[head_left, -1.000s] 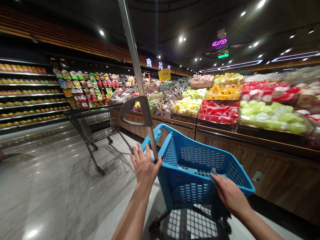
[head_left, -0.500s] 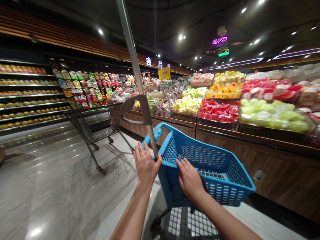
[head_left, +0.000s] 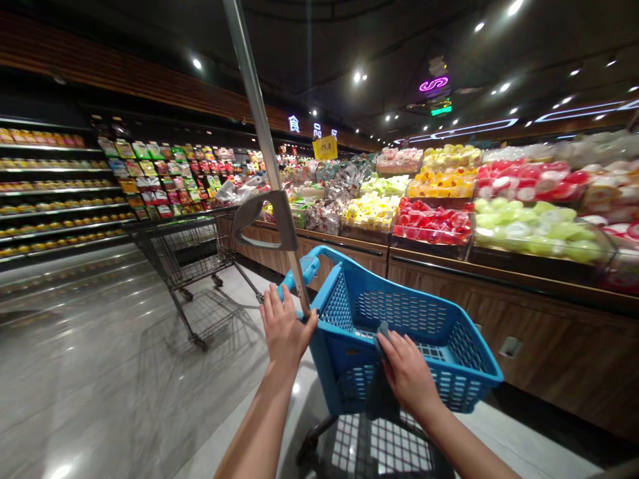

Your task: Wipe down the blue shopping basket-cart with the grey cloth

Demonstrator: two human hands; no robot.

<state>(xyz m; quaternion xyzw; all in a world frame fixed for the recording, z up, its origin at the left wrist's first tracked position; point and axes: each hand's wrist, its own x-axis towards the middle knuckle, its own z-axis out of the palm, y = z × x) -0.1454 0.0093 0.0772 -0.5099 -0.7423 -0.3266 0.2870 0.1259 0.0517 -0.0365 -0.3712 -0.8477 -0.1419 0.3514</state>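
A blue plastic shopping cart (head_left: 339, 346) with perforated basket walls stands before me. My left hand (head_left: 285, 326) lies on its corner by the blue handle (head_left: 302, 271), fingers stretched out and thumb apart, close to the foot of a metal pole (head_left: 262, 126). On the near side rim, my right hand (head_left: 407, 369) has its fingers closed over a dark grey cloth (head_left: 382, 392). One end of the cloth shows above the rim and the rest hangs down outside the basket. A grey loop-shaped grip (head_left: 287, 223) is fixed to the pole above my left hand.
A black wire shopping cart (head_left: 194, 249) stands to the left on the shiny tiled floor (head_left: 90, 359). Along the right runs a wood-fronted counter (head_left: 444, 293) with bins of wrapped sweets and jelly cups (head_left: 434, 223). Stocked shelves (head_left: 60, 189) line the far left wall.
My right hand has slid along the rim to the right, away from the handle, with the cloth. My left hand stays at the corner; the view has shifted slightly.
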